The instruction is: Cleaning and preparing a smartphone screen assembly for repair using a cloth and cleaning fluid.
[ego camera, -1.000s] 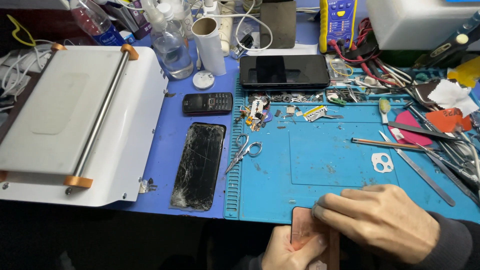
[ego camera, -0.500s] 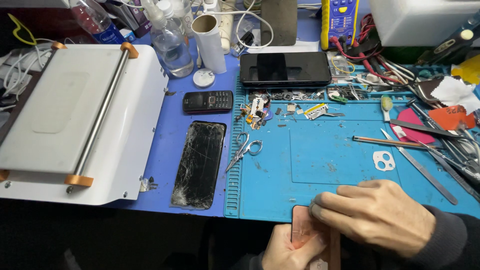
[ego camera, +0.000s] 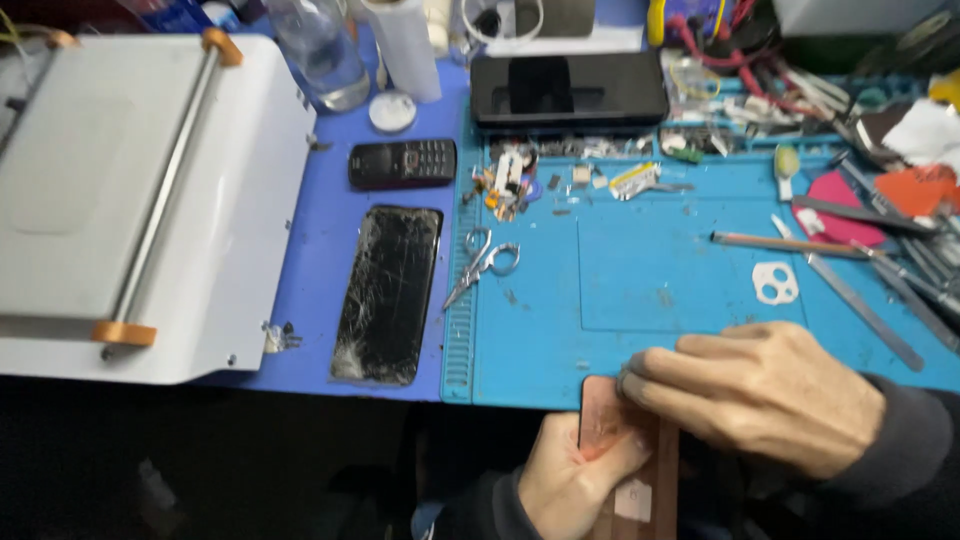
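My left hand [ego camera: 570, 480] grips a reddish-brown phone body [ego camera: 625, 460] from below at the near edge of the blue work mat [ego camera: 640, 290]. My right hand [ego camera: 765, 395] lies over the phone's top right side, fingertips pressing on its upper edge. Much of the phone is hidden under both hands. A phone with a shattered black screen [ego camera: 388, 293] lies face up to the left on the purple mat. Small scissors [ego camera: 482, 262] rest beside it.
A white flat machine with a roller bar [ego camera: 130, 190] fills the left. A small keypad phone [ego camera: 402, 163], a dark phone [ego camera: 568, 90], a clear bottle [ego camera: 320, 50] and a paper roll [ego camera: 405, 45] stand at the back. Tweezers, pry tools [ego camera: 860, 290] and small parts crowd the right.
Both hands stay on the reddish phone at the mat's near edge. The camera has shifted a little; nothing else on the bench has moved.
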